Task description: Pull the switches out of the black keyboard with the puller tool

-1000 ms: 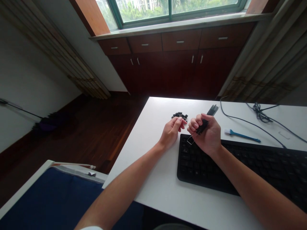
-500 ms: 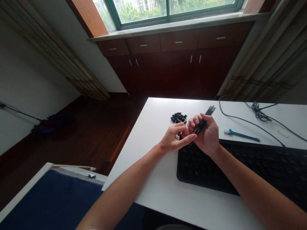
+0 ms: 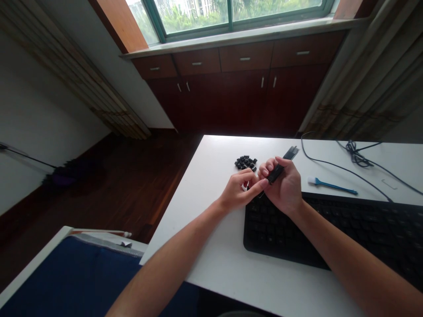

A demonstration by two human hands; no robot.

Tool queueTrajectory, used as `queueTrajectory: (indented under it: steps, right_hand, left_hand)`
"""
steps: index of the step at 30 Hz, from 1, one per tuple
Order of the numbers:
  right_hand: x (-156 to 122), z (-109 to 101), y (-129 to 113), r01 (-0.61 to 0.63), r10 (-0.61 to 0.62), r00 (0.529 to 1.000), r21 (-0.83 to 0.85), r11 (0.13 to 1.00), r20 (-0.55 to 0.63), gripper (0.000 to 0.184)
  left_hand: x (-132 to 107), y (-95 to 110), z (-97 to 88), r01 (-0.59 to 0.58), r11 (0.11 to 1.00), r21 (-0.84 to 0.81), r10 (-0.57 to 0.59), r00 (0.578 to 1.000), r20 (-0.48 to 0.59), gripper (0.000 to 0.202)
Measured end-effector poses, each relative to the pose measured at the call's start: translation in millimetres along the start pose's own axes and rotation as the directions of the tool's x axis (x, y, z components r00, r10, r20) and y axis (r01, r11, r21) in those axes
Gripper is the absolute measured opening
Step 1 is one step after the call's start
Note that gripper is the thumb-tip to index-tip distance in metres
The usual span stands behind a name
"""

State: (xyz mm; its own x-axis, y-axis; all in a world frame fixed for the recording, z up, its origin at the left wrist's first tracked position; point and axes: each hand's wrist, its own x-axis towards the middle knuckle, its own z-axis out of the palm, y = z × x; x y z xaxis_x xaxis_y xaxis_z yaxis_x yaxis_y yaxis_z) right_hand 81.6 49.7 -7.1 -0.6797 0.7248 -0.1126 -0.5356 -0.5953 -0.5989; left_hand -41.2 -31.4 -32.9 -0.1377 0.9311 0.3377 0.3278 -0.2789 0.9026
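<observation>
Right hand (image 3: pixel 284 187) is clenched round the puller (image 3: pixel 281 164); left hand (image 3: pixel 238 192) pinches its tip (a cap there, perhaps). A few caps (image 3: pixel 245 162) lie piled just beyond; the keyboard (image 3: pixel 330 229) lies under the right hand.

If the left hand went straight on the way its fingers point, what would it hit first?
Probably the lower end of the keycap puller gripped in the right hand; fingertips of the left hand sit right beside it, contact unclear.
</observation>
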Motion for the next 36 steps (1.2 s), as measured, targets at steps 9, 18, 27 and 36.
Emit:
queueTrajectory:
  steps: [9,18,27,36]
  right_hand:
    - [-5,-1,10,0.128,-0.107,0.989,-0.224,0.966,0.104,0.02]
    - [-7,-3,13,0.128,-0.091,0.986,-0.297,0.946,0.137,0.018]
    - [-7,2,8,0.06,-0.046,0.998,-0.372,0.926,0.047,0.029]
    - [-14,7,17,0.022,-0.082,0.99,-0.45,0.893,-0.115,0.037]
  left_hand:
    - [8,-7,-0.1,0.192,0.938,-0.289,-0.249,0.953,-0.172,0.055]
    - [9,-5,-1.0,0.21,0.93,-0.302,-0.271,0.946,-0.179,0.054]
    - [8,-5,-0.7,0.192,0.944,-0.267,-0.24,0.957,-0.161,0.056]
    - [8,-7,-1.5,0.211,0.951,-0.228,-0.247,0.958,-0.146,0.058]
